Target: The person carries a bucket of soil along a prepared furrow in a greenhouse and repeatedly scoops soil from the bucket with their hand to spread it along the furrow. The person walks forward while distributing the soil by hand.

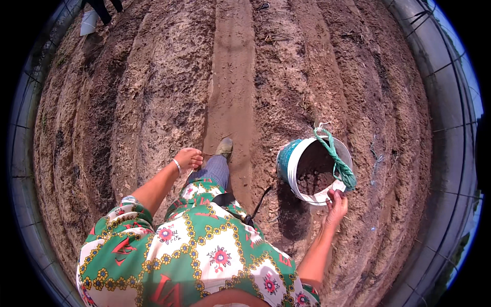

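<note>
My right hand (pixel 336 203) grips the near rim of a plastic bucket (pixel 289 161), which is tilted so that its open mouth faces me. Dark, crumbly soil (pixel 314 178) lies inside. A twisted green cord (pixel 337 157) is tied across the mouth and bunches up near my fingers. To the left, my left hand (pixel 188 158) is at thigh height, fingers curled, with a thin brown strand (pixel 207 154) sticking out from them. Whether the fingers hold that strand is hard to tell. A shoe (pixel 224 147) of mine stands on the smooth dirt strip.
A smooth dirt path (pixel 234 76) runs away from me between rough soil ridges (pixel 172 76). Dark clothed legs of another person (pixel 100 9) and a white bucket (pixel 89 22) are at the far left. Translucent sheeting (pixel 452 115) curves along both sides. Blue strands (pixel 376 158) lie right.
</note>
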